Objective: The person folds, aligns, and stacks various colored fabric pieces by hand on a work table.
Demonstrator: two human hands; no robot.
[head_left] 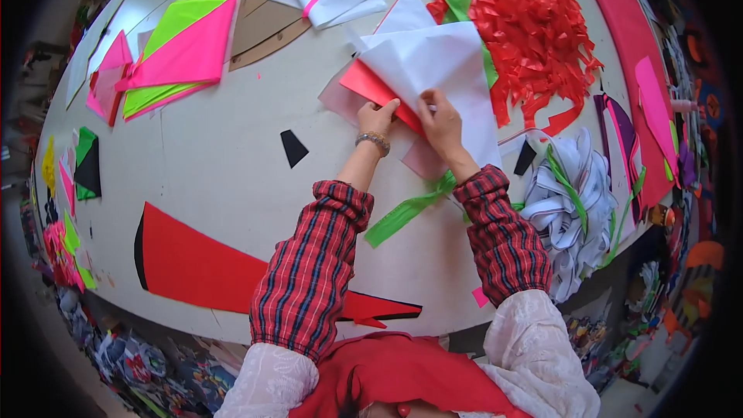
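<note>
My left hand (377, 120), with a beaded bracelet at the wrist, is closed on the lower edge of a folded red fabric piece (370, 87). Just right of it, my right hand (439, 120) has its fingers pinched together at the edge of a large white sheet (445, 50); exactly what sits between those fingertips is hidden. The white sheet lies partly over the red piece. Pale pink pieces (340, 94) stick out underneath. A green strip (410, 209) runs out below my right wrist.
A heap of red strips (534, 39) lies at the back right, with a tangle of white strips (569, 193) nearer me. Pink and green folded fabric (182, 54) is at the left. A long red panel (193, 259) lies in front, and a small black piece (293, 148) mid-table.
</note>
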